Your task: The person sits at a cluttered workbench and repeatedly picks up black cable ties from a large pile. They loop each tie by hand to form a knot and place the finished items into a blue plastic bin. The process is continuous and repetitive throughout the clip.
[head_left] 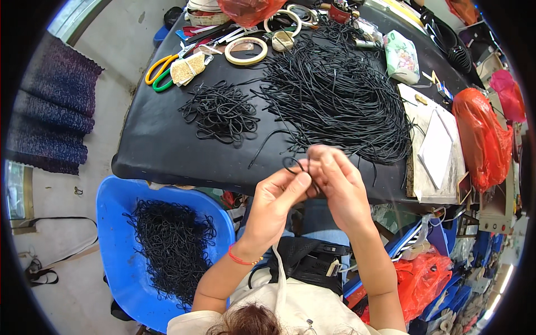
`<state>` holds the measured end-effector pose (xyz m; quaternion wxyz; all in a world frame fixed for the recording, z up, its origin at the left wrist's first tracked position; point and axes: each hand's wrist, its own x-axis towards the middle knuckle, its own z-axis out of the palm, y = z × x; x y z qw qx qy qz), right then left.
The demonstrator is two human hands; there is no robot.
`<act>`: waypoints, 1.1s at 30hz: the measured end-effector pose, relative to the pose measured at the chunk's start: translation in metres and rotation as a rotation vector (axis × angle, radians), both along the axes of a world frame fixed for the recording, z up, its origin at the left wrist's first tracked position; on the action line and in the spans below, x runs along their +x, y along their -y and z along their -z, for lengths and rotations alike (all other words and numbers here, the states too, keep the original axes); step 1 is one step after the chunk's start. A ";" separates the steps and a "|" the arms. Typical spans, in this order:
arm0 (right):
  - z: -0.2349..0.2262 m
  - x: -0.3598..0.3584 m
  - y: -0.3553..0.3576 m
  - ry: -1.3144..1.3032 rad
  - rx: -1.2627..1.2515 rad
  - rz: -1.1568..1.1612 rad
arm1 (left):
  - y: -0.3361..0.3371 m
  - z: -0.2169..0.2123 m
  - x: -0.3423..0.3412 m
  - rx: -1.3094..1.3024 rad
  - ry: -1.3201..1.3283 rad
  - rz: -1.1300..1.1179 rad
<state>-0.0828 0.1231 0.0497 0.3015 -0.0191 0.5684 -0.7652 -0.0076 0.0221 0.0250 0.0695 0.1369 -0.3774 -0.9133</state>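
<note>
Both hands, left (274, 196) and right (335, 177), pinched one black cord (294, 163) into a loop over the desk (156, 145) edge. Small looped heap (220, 110) done; large straight pile (335, 95) apparently remained. Blue bin (114, 234) held many more.

Black table (151, 151), blue chair (111, 223), pale concrete floor (61, 195).

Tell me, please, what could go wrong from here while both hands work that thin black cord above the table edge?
The thin black cord, pinched between the left hand and right hand, is held over the table's front edge; if dropped, it would probably fall to the lap or floor. Loose ends trail from the large pile of straight black cords toward the hands, so a snag might drag strands off.
</note>
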 end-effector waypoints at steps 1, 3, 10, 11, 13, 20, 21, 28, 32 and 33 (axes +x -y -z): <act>0.003 -0.001 -0.007 -0.061 0.005 -0.054 | -0.004 0.009 -0.002 0.045 -0.034 -0.127; 0.004 0.004 -0.019 -0.175 0.100 -0.080 | -0.003 0.005 -0.006 0.115 -0.021 -0.202; 0.013 0.003 -0.026 -0.262 0.140 -0.019 | -0.004 0.008 -0.001 0.076 0.056 -0.094; 0.014 0.002 -0.026 -0.263 0.126 -0.023 | -0.002 0.007 0.001 0.041 0.073 -0.060; 0.013 0.001 -0.025 -0.281 0.120 -0.019 | 0.000 0.007 0.002 -0.030 0.085 -0.015; 0.016 0.001 -0.023 -0.379 0.195 0.000 | 0.004 0.002 0.003 -0.257 0.060 0.051; 0.018 0.001 -0.023 -0.405 0.217 0.023 | 0.003 0.001 0.003 -0.294 0.051 0.047; 0.019 0.004 -0.018 -0.699 0.322 0.077 | 0.007 0.012 0.004 -0.498 0.041 0.134; 0.020 0.003 -0.020 -0.715 0.457 0.087 | 0.001 0.007 0.001 -0.773 -0.001 0.114; 0.018 0.003 -0.019 -0.714 0.467 0.086 | 0.001 0.011 0.002 -0.707 0.007 0.107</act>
